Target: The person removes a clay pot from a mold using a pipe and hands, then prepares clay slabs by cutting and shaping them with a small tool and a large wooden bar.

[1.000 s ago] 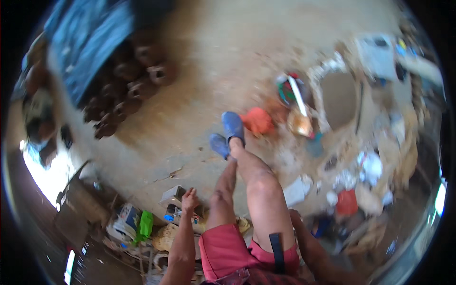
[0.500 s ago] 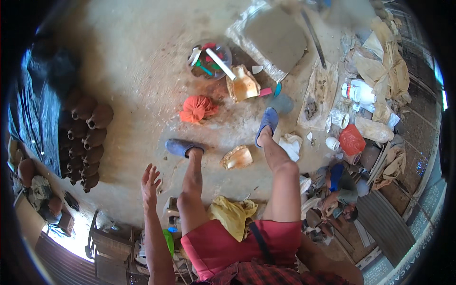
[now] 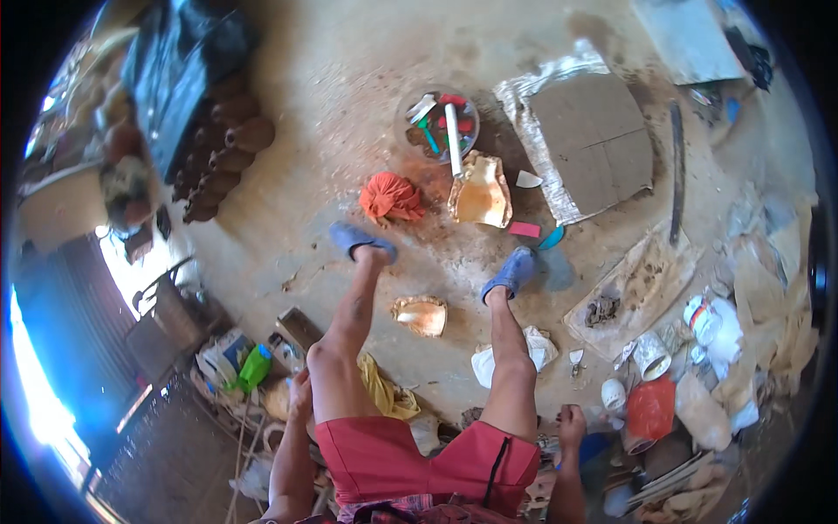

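Green bottle (image 3: 254, 367) beside white-blue bag (image 3: 223, 354), lower left; red bag (image 3: 651, 408) right.

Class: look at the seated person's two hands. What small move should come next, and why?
Probably the right hand should reach sideways for the small white pot: that hand hangs beside the right leg, seemingly empty, with the pot close by on the floor, while the left hand rests on the left thigh.

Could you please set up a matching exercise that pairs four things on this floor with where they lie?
Things:
1. orange cloth
2. round tray of tools
3. green bottle
4. yellow cloth

Places:
a. by the left knee
b. above the left slipper
c. beyond the left hand, among clutter
d. top centre, far from the feet

Pairs: 1-b, 2-d, 3-c, 4-a
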### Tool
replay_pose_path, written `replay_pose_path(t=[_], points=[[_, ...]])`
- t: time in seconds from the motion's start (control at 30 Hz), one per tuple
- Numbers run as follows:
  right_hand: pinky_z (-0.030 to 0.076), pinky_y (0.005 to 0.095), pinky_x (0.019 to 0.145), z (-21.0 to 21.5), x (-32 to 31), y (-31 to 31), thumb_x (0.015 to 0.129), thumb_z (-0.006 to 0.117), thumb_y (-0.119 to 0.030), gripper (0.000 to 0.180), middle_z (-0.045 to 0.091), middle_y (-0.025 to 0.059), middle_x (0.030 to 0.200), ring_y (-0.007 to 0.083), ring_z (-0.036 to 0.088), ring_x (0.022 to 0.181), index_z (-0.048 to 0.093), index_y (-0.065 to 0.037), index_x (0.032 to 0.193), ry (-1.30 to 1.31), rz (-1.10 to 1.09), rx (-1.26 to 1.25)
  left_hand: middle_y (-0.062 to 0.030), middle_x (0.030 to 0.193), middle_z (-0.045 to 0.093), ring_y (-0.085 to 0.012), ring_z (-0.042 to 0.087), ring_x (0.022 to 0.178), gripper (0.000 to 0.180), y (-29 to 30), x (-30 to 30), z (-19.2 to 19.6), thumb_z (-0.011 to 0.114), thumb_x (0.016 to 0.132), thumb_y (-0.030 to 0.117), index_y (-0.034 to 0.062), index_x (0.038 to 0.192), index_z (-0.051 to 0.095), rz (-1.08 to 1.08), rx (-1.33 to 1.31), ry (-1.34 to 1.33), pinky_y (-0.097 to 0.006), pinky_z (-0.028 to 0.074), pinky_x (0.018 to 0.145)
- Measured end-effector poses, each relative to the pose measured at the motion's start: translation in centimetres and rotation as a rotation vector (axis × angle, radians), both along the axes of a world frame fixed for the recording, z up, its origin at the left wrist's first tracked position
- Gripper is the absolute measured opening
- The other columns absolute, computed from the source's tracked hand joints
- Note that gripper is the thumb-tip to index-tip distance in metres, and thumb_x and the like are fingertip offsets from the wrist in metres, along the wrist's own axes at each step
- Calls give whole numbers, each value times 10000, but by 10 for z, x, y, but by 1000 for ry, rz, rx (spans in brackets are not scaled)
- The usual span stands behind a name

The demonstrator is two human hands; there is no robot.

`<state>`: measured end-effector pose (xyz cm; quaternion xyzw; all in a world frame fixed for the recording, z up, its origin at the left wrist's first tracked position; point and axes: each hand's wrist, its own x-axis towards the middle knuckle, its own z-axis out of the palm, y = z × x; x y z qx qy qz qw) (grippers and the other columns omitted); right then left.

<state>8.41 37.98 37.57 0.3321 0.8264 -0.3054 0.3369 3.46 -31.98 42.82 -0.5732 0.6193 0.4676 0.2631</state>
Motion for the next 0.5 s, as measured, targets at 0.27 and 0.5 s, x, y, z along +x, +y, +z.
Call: replay_pose_path(t=[0.27, 0.5], points=[[526, 350, 620, -5, -4, 130, 1043, 636, -182, 205, 681, 90, 768, 175, 658, 672, 665, -3, 948, -287, 333, 37, -111, 1375, 688, -183, 667, 1119, 635, 138, -30, 2, 660, 1058, 383, 10, 1553, 521, -133, 103, -109, -311, 546, 905], [547, 436, 856, 9, -220, 32, 1035, 654, -276, 313, 735, 199, 973, 327, 715, 927, 697, 29, 1093, -138, 300, -10, -84, 1188, 724, -147, 605, 1014, 588, 196, -57, -43, 662, 1060, 349, 93, 1574, 532, -37, 161, 65, -316, 512, 902]])
